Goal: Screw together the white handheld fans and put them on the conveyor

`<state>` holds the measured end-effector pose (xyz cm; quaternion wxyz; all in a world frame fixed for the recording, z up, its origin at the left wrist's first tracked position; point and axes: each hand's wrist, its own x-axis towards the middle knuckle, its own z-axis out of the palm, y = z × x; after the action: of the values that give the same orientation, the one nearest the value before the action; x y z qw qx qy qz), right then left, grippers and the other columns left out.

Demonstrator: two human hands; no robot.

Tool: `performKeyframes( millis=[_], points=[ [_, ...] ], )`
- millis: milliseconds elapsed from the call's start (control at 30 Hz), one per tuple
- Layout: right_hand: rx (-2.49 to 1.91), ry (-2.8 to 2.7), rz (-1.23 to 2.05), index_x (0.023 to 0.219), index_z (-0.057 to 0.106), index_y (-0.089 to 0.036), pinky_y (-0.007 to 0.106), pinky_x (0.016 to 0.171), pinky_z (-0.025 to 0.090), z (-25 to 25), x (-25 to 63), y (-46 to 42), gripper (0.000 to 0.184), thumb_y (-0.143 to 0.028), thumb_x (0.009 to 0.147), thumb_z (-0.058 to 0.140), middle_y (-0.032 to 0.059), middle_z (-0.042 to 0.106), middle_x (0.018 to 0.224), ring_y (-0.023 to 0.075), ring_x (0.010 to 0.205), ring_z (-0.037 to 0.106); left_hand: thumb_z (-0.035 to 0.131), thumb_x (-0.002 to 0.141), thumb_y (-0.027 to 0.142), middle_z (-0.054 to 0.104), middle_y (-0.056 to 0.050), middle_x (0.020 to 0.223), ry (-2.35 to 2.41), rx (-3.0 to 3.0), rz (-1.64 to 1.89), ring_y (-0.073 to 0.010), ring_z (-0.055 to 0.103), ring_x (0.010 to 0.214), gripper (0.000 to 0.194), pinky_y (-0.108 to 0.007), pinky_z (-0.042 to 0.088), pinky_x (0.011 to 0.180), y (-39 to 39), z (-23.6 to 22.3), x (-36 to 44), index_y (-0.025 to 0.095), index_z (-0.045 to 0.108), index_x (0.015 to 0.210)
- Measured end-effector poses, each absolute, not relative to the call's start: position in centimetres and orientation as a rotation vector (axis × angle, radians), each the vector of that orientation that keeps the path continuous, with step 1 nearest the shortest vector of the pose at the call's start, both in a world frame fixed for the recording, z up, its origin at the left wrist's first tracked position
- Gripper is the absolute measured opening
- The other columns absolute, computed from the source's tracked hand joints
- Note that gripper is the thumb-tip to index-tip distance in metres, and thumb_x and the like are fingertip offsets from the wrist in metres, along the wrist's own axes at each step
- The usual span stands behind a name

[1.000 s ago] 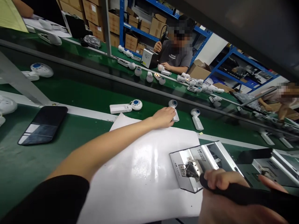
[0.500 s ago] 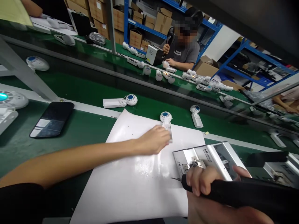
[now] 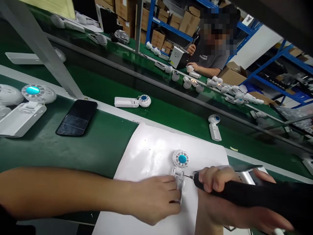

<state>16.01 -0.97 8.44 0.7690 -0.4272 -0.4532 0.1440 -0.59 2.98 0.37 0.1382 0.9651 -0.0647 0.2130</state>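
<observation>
White plastic handheld fan with a round slotted head and blue centre [image 3: 180,159], lying near the middle of a white sheet [image 3: 144,153], head toward 12 o'clock, handle mostly hidden under the bare left hand [image 3: 154,199]. Left fingers curled close together over the handle, pinching it. At 3 o'clock from the fan, the right hand [image 3: 215,209], fingers wrapped tight round a black electric screwdriver [image 3: 234,192], thin steel bit [image 3: 188,176] right at the joint below the fan's head: seemingly a screw-driving step. Likely called for: bit seated square, handle held steady. Open sheet from 9 to 11 o'clock; sheet edge just past the right hand; beyond it, a silver metal fixture [image 3: 248,178]. Well apart at 1 o'clock, a second white fan [image 3: 214,127] on the green conveyor tabletop [image 3: 102,153].
</observation>
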Motion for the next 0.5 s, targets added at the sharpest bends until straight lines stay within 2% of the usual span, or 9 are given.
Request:
performKeyframes(
  millis=[333,500],
  points=[
    [-0.977,-0.987,0.503,0.121,0.043,-0.033,0.029,0.044,0.043,6.4,13.9,0.6,0.062,-0.086,0.090,0.049,-0.0135,0.053,0.057,0.0119,0.037,0.037,0.065,0.096,0.024,0.068,-0.006,0.096,-0.247,2.745,0.626,-0.0238,0.060,0.097,0.007,-0.038,0.046,0.111,2.4,0.0,-0.8,0.019,0.069,0.096],
    [-0.983,-1.027,0.521,0.118,0.046,-0.032,0.028,0.042,0.040,5.0,13.3,1.0,0.057,-0.078,0.089,0.061,-0.0131,0.052,0.058,0.0119,0.039,0.039,0.068,0.092,0.024,0.070,-0.006,0.098,-0.238,2.739,0.616,-0.0244,0.060,0.099,0.005,-0.038,0.047,0.108,2.5,0.0,-0.9,0.022,0.070,0.097]
  ],
)
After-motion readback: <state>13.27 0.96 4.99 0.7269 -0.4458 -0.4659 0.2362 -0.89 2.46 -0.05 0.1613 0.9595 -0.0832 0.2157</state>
